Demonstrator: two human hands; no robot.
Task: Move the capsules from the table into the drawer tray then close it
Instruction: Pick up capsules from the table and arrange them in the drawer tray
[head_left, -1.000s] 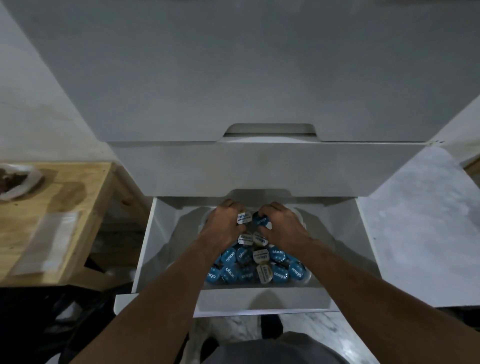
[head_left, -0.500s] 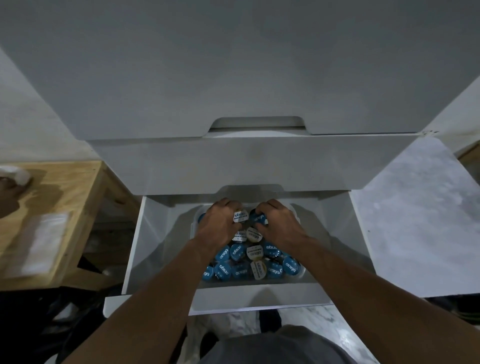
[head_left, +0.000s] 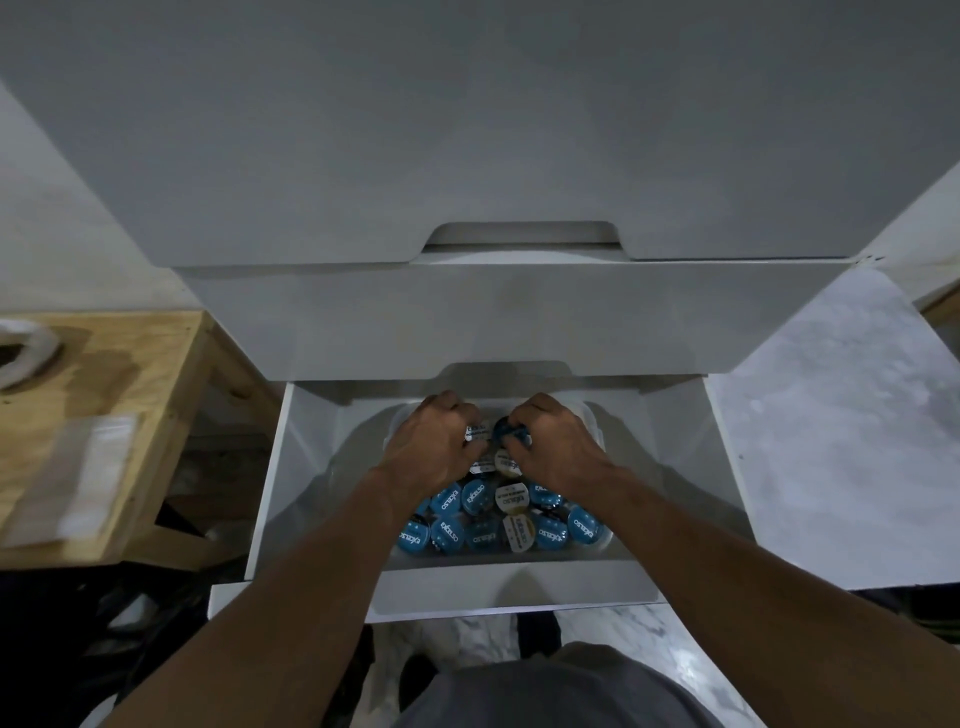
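Capsules (head_left: 498, 519), small round pods with blue or white foil lids printed with a brand name, lie heaped in a clear plastic tray (head_left: 597, 434) that sits inside the open white bottom drawer (head_left: 727, 499). We see blue lids filling most of the near half of the tray, with a few white lids mixed among them.

We have both hands at the far end of the heap. Our left hand (head_left: 434, 449) is curled, knuckles up, with a white-lidded capsule (head_left: 478, 432) gripped at its fingertips. Our right hand (head_left: 558, 447) is likewise curled and grasps a blue-lidded capsule (head_left: 511, 434). The two held capsules sit just beside each other, between the hands and above the heap.

We note that the drawer is pulled out, its white front panel (head_left: 509, 587) nearest to us. Directly above it, a second white drawer front (head_left: 467, 317) stands slightly forward of the tall white cabinet face (head_left: 467, 130), which carries a cut-out handle slot (head_left: 522, 235).

At left stands a light wooden table (head_left: 119, 374) bearing a flat clear plastic packet (head_left: 78, 478). At right lies a pale marble floor (head_left: 831, 441).
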